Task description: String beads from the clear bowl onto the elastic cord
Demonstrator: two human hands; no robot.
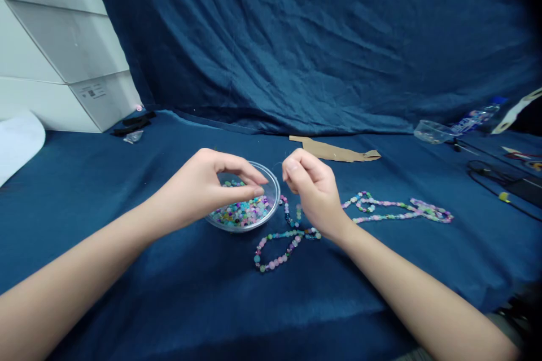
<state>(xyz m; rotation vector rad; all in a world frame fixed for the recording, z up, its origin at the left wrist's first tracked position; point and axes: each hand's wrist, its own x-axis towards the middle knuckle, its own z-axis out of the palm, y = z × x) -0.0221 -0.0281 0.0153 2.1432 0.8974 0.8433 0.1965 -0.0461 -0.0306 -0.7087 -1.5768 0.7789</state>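
Dark blue cloth (296, 39) hangs creased across the top of the frame, and blue fabric also covers the surface (169, 293) below. White boxes (63, 45) are stacked at the upper left. Near the centre, a clear round bowl (278, 194) holds loose beads (239, 214) in many colours. Over it is the left hand (201, 183), its thumb and forefinger slightly parted at the tips; whether a bead sits there, I cannot tell. Just right of the bowl, the right hand (315, 192) has its fingers curled and its thumb pressed to the forefinger, pinching what looks like a fine thread (277, 164). Strung beads (277, 262) lie in a loop below that hand and stretch out to its right. Torn brown paper (334, 150) lies beyond it, and a bottle (476, 118) is at the right of the frame.
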